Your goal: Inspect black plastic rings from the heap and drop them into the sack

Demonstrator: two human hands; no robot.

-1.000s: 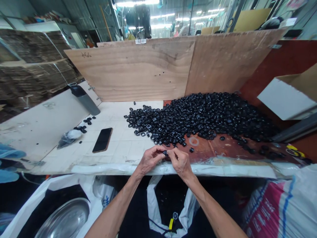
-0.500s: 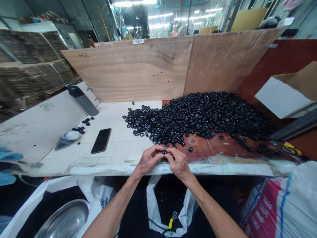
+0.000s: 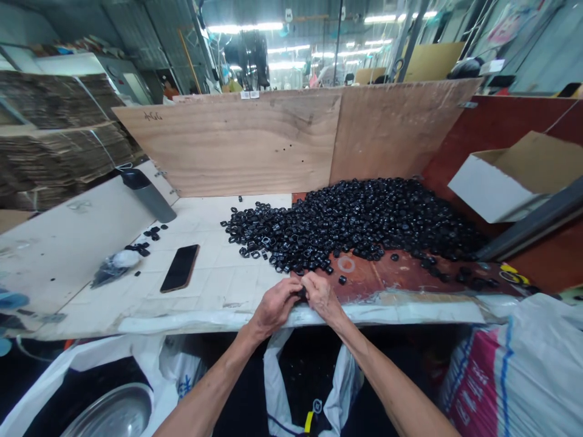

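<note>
Clock directions are read from the person's hands, 12 o'clock straight ahead across the bench. From where I stand, both forearms converge on the front edge of the white-and-red-brown worktop (image 3: pixel 218 288): the left arrives from 8 o'clock, the right from 4 o'clock. The left hand (image 3: pixel 274 305) is arched, its thumb and fingertips clamped on a small black glossy part (image 3: pixel 302 293). The right hand (image 3: pixel 322 296) is curled more tightly, knuckles up, thumb and forefinger closed on the same part. The part sits between the two sets of fingertips, mostly hidden by them. A broad heap of small black ring-shaped pieces (image 3: pixel 364 221) spreads at 1 o'clock. One loose black piece (image 3: pixel 342 280) lies near the right hand at 3 o'clock. A black flat smartphone (image 3: pixel 180 268) lies at 9 o'clock.
</note>
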